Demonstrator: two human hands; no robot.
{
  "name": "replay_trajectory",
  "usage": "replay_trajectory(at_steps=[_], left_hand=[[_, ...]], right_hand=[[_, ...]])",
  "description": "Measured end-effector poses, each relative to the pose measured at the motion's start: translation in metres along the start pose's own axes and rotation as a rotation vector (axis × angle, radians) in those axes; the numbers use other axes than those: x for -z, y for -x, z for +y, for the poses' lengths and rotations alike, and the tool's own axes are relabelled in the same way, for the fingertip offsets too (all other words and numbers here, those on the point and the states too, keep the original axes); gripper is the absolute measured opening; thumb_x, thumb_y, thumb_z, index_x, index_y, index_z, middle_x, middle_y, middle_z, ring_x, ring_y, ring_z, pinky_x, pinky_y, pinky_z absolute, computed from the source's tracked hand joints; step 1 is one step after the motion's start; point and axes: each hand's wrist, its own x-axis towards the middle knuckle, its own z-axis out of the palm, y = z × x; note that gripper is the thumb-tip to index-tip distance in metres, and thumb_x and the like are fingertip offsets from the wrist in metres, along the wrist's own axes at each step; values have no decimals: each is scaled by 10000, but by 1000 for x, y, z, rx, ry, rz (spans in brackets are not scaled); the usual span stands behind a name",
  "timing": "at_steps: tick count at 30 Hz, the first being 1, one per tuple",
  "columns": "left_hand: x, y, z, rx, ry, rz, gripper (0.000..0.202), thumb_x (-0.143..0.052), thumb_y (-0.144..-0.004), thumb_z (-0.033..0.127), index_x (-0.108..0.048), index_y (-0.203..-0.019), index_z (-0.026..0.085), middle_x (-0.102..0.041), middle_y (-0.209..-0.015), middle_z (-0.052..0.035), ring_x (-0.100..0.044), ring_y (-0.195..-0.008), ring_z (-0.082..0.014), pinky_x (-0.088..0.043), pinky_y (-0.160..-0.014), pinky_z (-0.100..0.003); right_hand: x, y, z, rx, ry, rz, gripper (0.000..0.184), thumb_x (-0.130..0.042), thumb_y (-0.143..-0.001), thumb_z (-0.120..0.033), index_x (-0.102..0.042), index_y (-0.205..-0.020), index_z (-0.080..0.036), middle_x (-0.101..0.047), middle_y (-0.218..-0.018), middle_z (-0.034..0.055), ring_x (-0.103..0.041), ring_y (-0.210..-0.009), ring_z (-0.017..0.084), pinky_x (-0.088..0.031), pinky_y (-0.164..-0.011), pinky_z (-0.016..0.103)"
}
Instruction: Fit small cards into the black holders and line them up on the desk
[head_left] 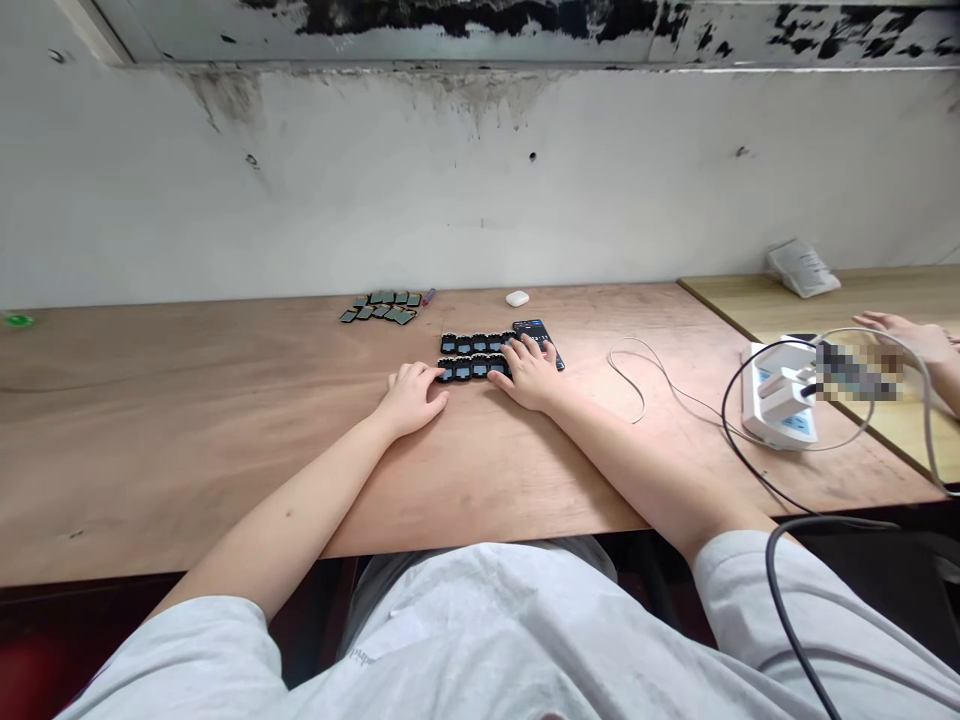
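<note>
Two rows of small black pieces with grey-blue centres lie on the wooden table, a back row (480, 344) and a front row (472, 368). My left hand (411, 398) rests on the table at the left end of the front row. Its fingertips touch the end piece, with the thumb held apart. Over the right ends of both rows lies my right hand (531, 374), fingers spread and palm down, hiding the pieces under it. A phone (534, 328) with a lit screen is partly covered by that hand's fingers.
Several dark-edged grey-green square pieces (381, 311) lie behind, beside a small purplish tool (429, 296). A white earbud case (517, 298) is near the wall. At right are a power strip (776, 425), loose cables, a plastic packet (802, 268) and another person's hand (911, 335).
</note>
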Motion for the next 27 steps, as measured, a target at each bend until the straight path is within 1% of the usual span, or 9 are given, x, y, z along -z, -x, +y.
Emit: replay_trajectory(at_steps=[2,4,8,11,18,22,27], left_hand=[[0,0,0,-20,13,6,505,-560,-961,445,-626,-1401,206,-647,-1301,-139,-504,-1299,-365,-405,-1066,-540],[1,0,0,-32,22,10,488,-559,-961,437,-630,-1386,209,-656,-1307,-138,-508,-1300,-360,-404,-1065,-533],[0,0,0,-18,32,29,440,-551,-958,408,-648,-1335,203,-677,-1287,-137,-526,-1282,-353,-409,-1052,-524],[0,-1,-1,6,39,47,405,-547,-955,382,-662,-1296,196,-693,-1262,-134,-547,-1255,-346,-417,-1038,-520],[1,-1,-1,17,37,48,378,-541,-951,364,-672,-1264,196,-699,-1252,-132,-558,-1243,-346,-428,-1019,-518],[1,-1,0,17,34,46,368,-539,-955,362,-677,-1258,203,-699,-1248,-133,-559,-1239,-346,-430,-1021,-516],[2,-1,1,22,34,44,368,-547,-949,352,-678,-1262,211,-695,-1251,-128,-557,-1245,-347,-430,-1041,-518]], right_hand=[[-2,-4,3,10,-3,-26,753,-294,-1063,-701,-450,-1593,-190,-421,-1673,164,-247,-1583,419,-144,-1252,678],[-3,-6,5,25,-19,-39,775,-297,-1055,-722,-434,-1607,-196,-431,-1667,160,-251,-1579,427,-131,-1248,704],[-3,-4,6,43,-38,-25,787,-334,-1045,-732,-450,-1590,-177,-540,-1566,190,-322,-1537,421,-134,-1242,711],[-2,1,4,48,-35,8,728,-349,-1057,-697,-494,-1544,-176,-606,-1474,201,-386,-1486,408,-142,-1239,695],[8,17,-7,23,-32,62,548,-347,-1098,-585,-584,-1400,-194,-684,-1332,190,-491,-1355,377,-159,-1217,672],[14,21,-12,-6,-16,71,489,-358,-1105,-557,-623,-1305,-199,-714,-1274,173,-512,-1308,366,-164,-1208,634],[15,21,-11,-3,-16,101,458,-359,-1114,-541,-655,-1200,-202,-749,-1192,142,-529,-1271,350,-177,-1189,602]])
